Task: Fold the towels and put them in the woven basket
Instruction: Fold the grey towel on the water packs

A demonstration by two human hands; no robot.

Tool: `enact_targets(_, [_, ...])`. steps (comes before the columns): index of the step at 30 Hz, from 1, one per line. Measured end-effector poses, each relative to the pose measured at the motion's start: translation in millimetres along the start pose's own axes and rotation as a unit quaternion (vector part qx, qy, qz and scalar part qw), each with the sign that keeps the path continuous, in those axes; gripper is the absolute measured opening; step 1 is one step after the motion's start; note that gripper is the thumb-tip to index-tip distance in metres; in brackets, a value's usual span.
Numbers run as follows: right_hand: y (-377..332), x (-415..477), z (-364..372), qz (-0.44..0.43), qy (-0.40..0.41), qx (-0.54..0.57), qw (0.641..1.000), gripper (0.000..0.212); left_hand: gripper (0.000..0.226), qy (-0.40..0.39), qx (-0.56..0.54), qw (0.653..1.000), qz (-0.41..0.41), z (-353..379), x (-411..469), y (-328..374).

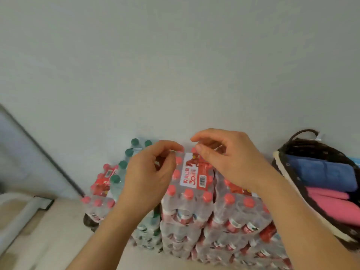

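Observation:
A dark woven basket with a pale rim stands tilted at the right edge. Inside it lie a folded blue towel and, below that, folded pink towels. My left hand and my right hand are raised side by side in the middle, left of the basket. The fingers of both are loosely curled and nothing is in them. Neither hand touches the basket or a towel.
Stacked shrink-wrapped packs of water bottles with red caps stand against the grey wall, behind my hands. A pack with green caps is at their left. A dark door frame runs diagonally at the far left above pale floor.

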State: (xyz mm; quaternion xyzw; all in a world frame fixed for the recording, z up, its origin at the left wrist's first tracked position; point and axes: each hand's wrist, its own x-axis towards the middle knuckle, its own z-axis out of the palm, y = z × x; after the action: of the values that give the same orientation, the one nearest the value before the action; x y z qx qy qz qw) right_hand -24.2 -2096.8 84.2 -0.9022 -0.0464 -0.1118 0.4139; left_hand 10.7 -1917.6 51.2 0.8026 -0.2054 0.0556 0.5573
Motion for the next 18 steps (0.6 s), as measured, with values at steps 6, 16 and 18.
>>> enact_targets(6, [-102.0, 28.2, 140.0, -0.097, -0.126, 0.024, 0.987, 0.020, 0.026, 0.117, 0.109, 0.985, -0.064, -158.4, -65.9, -49.0])
enact_targets(16, [-240.7, 54.3, 393.0, -0.047, -0.368, 0.124, 0.920, 0.021, 0.042, 0.267, 0.311, 0.873, -0.264, -377.2, -199.7, -125.3])
enact_targets(18, [-266.0, 59.5, 443.3, 0.078, -0.437, 0.198, 0.874, 0.031, 0.039, 0.296, 0.316, 0.848, -0.305, -410.2, -223.4, -142.1])
